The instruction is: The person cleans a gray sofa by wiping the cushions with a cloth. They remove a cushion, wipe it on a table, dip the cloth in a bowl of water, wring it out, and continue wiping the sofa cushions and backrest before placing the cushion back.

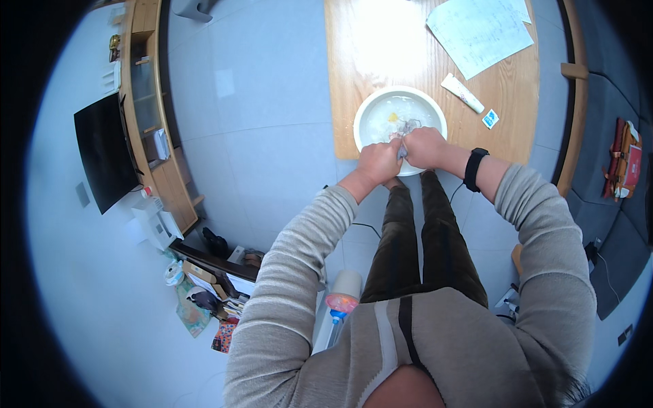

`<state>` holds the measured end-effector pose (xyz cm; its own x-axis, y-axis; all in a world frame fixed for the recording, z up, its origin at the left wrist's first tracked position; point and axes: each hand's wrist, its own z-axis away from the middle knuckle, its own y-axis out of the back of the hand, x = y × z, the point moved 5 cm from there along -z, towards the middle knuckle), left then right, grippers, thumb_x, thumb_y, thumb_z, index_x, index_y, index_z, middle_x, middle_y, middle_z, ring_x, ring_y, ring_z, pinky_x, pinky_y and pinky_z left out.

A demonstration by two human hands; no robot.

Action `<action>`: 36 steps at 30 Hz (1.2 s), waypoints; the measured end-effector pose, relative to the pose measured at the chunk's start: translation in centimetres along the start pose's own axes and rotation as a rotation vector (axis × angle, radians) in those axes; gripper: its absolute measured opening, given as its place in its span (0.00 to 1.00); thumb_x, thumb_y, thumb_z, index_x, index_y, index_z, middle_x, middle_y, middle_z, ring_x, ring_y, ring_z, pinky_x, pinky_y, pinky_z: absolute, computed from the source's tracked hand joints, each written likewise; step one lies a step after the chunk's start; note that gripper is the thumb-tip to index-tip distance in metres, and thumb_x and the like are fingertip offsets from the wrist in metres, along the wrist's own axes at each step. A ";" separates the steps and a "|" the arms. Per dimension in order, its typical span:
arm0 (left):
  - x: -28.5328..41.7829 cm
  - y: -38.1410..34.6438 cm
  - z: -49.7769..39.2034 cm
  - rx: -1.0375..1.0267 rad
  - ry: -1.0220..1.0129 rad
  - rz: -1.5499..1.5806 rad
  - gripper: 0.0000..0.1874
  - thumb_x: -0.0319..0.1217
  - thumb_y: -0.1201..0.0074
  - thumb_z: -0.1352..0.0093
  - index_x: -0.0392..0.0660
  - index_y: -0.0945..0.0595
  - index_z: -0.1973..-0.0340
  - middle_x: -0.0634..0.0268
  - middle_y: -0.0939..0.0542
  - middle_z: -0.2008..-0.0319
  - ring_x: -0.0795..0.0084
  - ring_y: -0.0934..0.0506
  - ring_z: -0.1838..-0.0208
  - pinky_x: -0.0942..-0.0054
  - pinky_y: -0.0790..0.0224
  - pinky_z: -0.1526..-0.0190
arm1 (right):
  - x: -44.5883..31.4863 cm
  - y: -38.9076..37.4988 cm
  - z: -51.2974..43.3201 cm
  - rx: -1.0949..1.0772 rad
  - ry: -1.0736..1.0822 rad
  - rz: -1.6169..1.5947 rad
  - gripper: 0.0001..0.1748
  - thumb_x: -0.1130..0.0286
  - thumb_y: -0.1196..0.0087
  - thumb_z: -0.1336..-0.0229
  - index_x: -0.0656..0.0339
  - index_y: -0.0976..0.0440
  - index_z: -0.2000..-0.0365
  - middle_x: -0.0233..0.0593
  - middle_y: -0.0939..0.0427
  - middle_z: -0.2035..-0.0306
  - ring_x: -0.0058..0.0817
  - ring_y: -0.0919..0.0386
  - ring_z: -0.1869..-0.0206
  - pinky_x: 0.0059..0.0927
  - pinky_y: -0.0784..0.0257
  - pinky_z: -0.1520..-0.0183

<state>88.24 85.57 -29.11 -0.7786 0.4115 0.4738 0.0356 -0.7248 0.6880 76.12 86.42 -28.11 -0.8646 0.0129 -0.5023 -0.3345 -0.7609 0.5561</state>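
Both of my hands meet over the near half of a white round basin (pixel 361 115) that holds water. My left hand (pixel 380 162) and my right hand (pixel 424 147) are closed on a greyish wet cloth (pixel 403 151), bunched between them. Part of the cloth hangs toward the water, beyond my fingers. A small yellow piece (pixel 393 117) shows in the basin. The basin stands at the near edge of a wooden table (pixel 352 56), and its near rim reaches past that edge. My fingertips are mostly hidden.
Right of the basin lie a white tube (pixel 462 93) and a small blue-and-white packet (pixel 491 119). Handwritten paper sheets (pixel 479 38) cover the table's far right corner. A dark grey sofa (pixel 599 148) is at the right, a wooden cabinet (pixel 171 194) at the left. Cables (pixel 368 225) lie near my legs.
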 end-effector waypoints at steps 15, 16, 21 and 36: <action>0.2 4.0 -0.9 0.412 -0.527 -0.152 0.17 0.42 0.38 0.42 0.48 0.29 0.69 0.65 0.22 0.80 0.61 0.20 0.77 0.64 0.29 0.78 | -1.0 -2.6 2.4 -0.221 -0.358 -1.424 0.12 0.71 0.43 0.50 0.63 0.26 0.63 0.29 0.34 0.82 0.20 0.39 0.83 0.24 0.47 0.81; 0.2 4.0 -1.0 0.430 -0.532 -0.151 0.17 0.42 0.38 0.42 0.48 0.29 0.69 0.65 0.22 0.80 0.62 0.20 0.78 0.64 0.29 0.78 | -1.2 -2.8 2.7 -0.242 -0.368 -1.539 0.10 0.72 0.44 0.49 0.61 0.26 0.65 0.26 0.38 0.84 0.17 0.44 0.85 0.22 0.52 0.82; 0.0 3.8 -1.4 0.471 -0.416 -0.212 0.16 0.40 0.39 0.40 0.48 0.30 0.69 0.65 0.22 0.80 0.61 0.20 0.76 0.63 0.28 0.77 | -1.6 -3.3 1.8 -0.263 -0.250 -1.881 0.05 0.74 0.45 0.46 0.57 0.30 0.74 0.21 0.43 0.86 0.12 0.50 0.87 0.20 0.60 0.84; 4.1 7.4 5.9 0.495 -0.199 0.033 0.22 0.28 0.30 0.46 0.39 0.27 0.61 0.51 0.28 0.68 0.48 0.27 0.60 0.57 0.32 0.61 | -1.4 -5.3 4.4 0.350 -0.116 -1.571 0.28 0.64 0.40 0.37 0.52 0.37 0.40 0.41 0.27 0.50 0.24 0.25 0.56 0.27 0.25 0.58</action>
<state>89.03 85.18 -18.84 -0.6397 0.5250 0.5614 0.3865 -0.4116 0.8254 77.40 93.29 -27.40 0.3809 0.6564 -0.6512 -0.9230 0.2284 -0.3096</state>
